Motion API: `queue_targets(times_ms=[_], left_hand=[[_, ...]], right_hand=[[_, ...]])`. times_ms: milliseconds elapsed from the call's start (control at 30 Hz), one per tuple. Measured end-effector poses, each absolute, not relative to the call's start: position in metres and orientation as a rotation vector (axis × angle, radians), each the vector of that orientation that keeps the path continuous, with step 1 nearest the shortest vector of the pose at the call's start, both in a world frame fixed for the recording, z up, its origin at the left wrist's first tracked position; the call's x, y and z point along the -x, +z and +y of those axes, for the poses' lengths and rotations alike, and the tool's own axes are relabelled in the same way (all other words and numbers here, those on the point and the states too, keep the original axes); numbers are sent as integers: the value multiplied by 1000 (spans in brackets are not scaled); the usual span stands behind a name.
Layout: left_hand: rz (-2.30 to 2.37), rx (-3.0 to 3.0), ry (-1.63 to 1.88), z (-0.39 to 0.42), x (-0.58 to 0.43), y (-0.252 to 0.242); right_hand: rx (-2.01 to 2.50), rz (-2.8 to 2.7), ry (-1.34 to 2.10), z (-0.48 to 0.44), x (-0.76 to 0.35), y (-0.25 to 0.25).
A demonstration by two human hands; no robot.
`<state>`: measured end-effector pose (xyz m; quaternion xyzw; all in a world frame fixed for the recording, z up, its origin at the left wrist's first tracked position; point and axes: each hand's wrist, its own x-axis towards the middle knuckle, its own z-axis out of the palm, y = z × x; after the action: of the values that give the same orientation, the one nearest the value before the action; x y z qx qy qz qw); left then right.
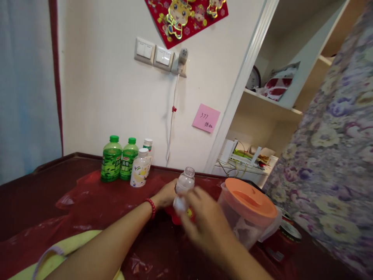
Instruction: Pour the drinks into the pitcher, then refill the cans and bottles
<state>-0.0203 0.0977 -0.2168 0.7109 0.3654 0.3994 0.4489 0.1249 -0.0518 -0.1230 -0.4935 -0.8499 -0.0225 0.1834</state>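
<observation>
A clear bottle with no cap on its mouth (186, 179) stands near the middle of the dark red table. My left hand (167, 193), with a red bead bracelet (152, 208) on the wrist, is closed on its left side. In front of the bottle, my right hand (201, 217) is closed on a small white cap (180, 203), blurred by motion. The right hand hides the lower part of the bottle. Behind the hands a red item with a yellow mark (190, 212) shows in part.
Two green bottles (111, 159) and two white-capped bottles (140, 169) stand at the back left. A pitcher with an orange lid (250, 198) and red-sided cans (281, 241) are at the right. Red plastic film (96, 198) covers part of the table (26, 190).
</observation>
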Motion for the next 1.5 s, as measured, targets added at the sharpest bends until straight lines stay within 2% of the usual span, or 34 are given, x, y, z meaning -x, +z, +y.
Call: queue_targets(times_ms=[67, 167, 433, 733, 1067, 1500], left_hand=[[872, -1773, 993, 96, 19, -214], [872, -1800, 988, 93, 20, -209], [925, -1783, 987, 90, 23, -213], [992, -1788, 987, 88, 25, -214], [1017, -1782, 997, 86, 25, -212], [970, -1749, 1000, 91, 24, -217]], right_hand=[[1524, -2205, -271, -34, -124, -95], [1655, -2121, -338, -3, -116, -79], [1765, -2074, -287, 38, -113, -102], [1782, -2025, -318, 44, -116, -99], [1652, -2095, -221, 59, -133, -114], [1881, -2006, -372, 42, -109, -98]])
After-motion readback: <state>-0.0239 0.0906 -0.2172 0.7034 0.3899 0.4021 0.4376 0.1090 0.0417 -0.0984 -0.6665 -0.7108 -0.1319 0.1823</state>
